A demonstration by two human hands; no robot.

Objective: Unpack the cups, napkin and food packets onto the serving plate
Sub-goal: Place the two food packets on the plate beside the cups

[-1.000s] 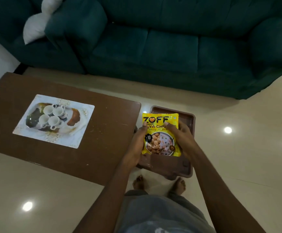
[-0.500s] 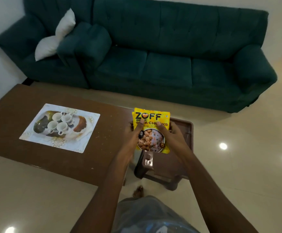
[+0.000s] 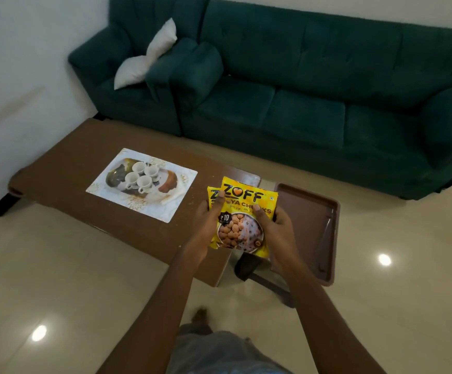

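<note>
Living-room floor, brown bench (image 3: 66, 184) at ten o'clock. Item: yellow food packets (image 3: 242, 218), two, pinched by fingers of my left hand (image 3: 206, 225) and right hand (image 3: 276, 228). Step: carrying packets. Next, likely: lower onto serving plate (image 3: 176, 206), beside cups (image 3: 140, 175).

Tabletop (image 3: 66, 182): bare brown wood left and near of the serving plate (image 3: 181, 194), and along its right strip.
Plate middle: blocked by four cups (image 3: 141, 176) clustered together.
Plate right part: open past the brown patch.
Stool (image 3: 311, 225), right: top bare.
Far side: sofa (image 3: 300, 98) closes it.
</note>
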